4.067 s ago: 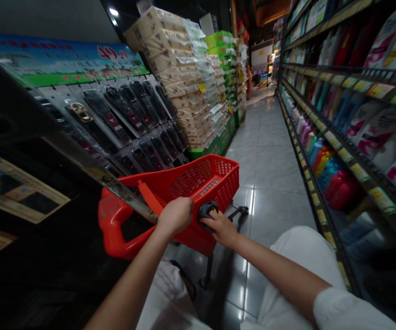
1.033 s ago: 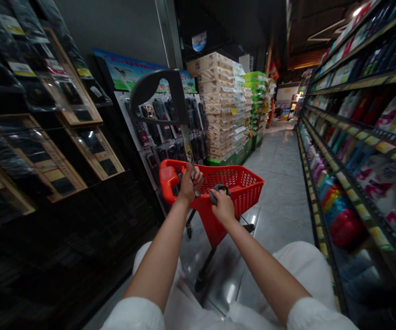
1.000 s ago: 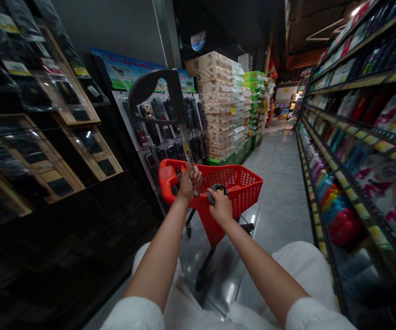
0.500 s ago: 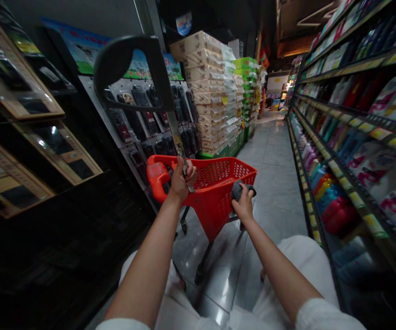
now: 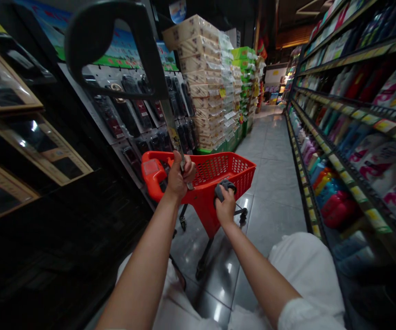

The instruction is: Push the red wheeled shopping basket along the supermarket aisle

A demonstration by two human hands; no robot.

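A red plastic shopping cart (image 5: 225, 176) stands on the tiled aisle floor in front of me. My left hand (image 5: 180, 176) is closed around the thin metal shaft of the cart's pull handle, whose dark grip loop (image 5: 111, 46) rises close to the camera at upper left. My right hand (image 5: 224, 206) is closed on a dark grey cloth-like thing (image 5: 223, 188) held against the cart's near rim. Both forearms reach forward from white sleeves.
Dark display cases with framed goods (image 5: 29, 151) line the left side, then hanging packaged items (image 5: 139, 105) and stacked tissue packs (image 5: 204, 82). Shelves of detergent bottles and bags (image 5: 355, 128) run along the right. The tiled aisle (image 5: 269, 151) stretches ahead.
The handle loop has come nearer and higher in view as the shaft tilted toward me. My right hand swung out to the cart's right corner, then returned to the near rim with the grey thing.
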